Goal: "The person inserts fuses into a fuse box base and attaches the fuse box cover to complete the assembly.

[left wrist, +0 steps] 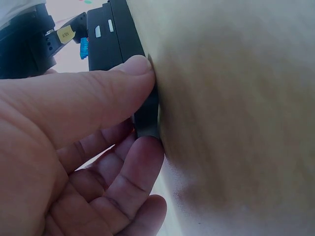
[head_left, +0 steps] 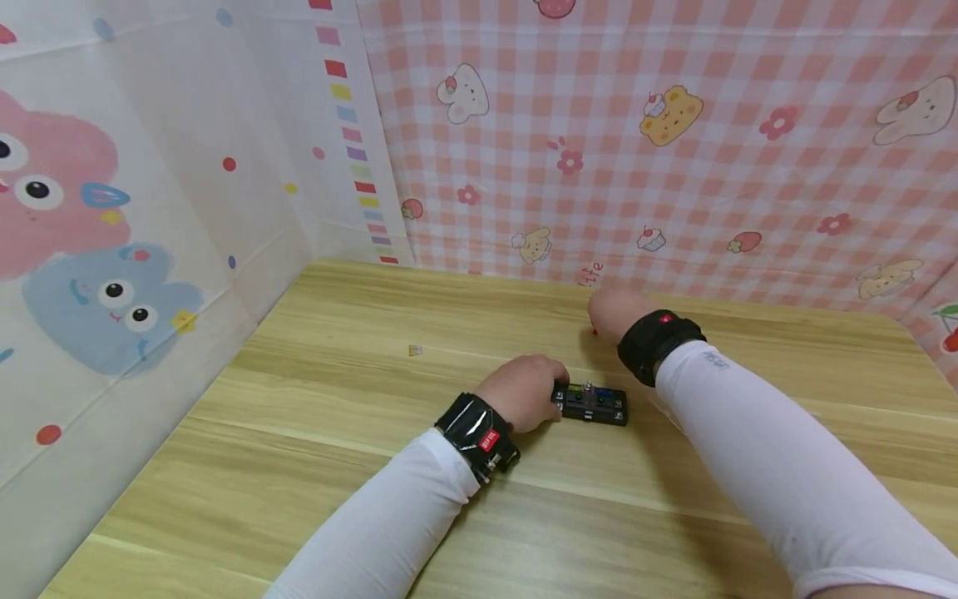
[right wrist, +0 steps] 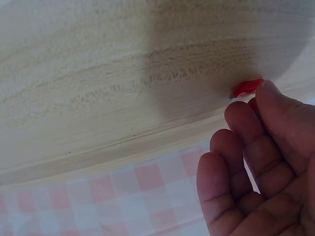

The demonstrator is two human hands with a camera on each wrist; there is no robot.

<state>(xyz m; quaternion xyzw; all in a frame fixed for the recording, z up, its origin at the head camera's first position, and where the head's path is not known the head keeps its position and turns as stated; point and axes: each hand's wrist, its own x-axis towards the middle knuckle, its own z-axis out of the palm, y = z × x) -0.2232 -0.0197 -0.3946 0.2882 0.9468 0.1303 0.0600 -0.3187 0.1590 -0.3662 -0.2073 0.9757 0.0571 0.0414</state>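
Thumb and fingers of the left hand [head_left: 521, 393] are pinching one end of a black block [head_left: 589, 406], which lies on the wooden tabletop [head_left: 299, 416] and reaches out to that hand's right. Small yellow and blue parts show along the block's upper side.

Beyond the block, farther from the person, the right hand [head_left: 617, 314] is bent low over the wood, its fingers curved. A small red piece [right wrist: 247, 88] sits right at its thumb tip; the thumb touches it, but I cannot tell whether a finger closes on it from the other side.

Out past the left hand and to its left, well apart from it, lies a tiny yellowish piece [head_left: 415, 350]. Behind the right hand a pink checked cloth [head_left: 524, 100] rises. Black straps [head_left: 476, 433] circle both wrists, just behind the hands, over white sleeves [head_left: 382, 516].
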